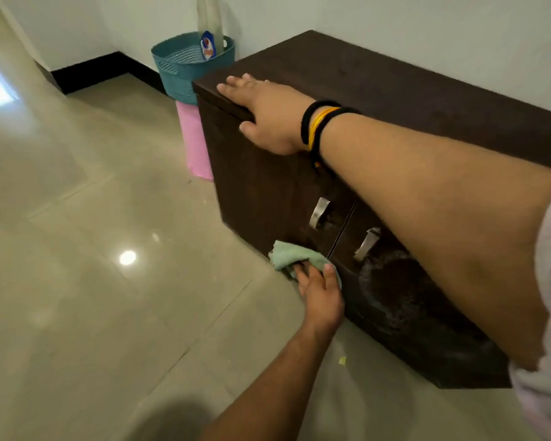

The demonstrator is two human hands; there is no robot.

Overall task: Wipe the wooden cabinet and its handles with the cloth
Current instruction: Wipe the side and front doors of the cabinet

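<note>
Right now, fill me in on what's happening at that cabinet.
A person is wiping the dark wooden cabinet. The left hand presses a green cloth against the lower front of the left door, below its metal handle. The right hand rests flat on the cabinet's top edge.

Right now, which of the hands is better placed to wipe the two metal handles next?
The left hand. It grips the cloth against the cabinet front, just below the handles. The right hand lies flat on the cabinet's top edge, holding no cloth.
</note>
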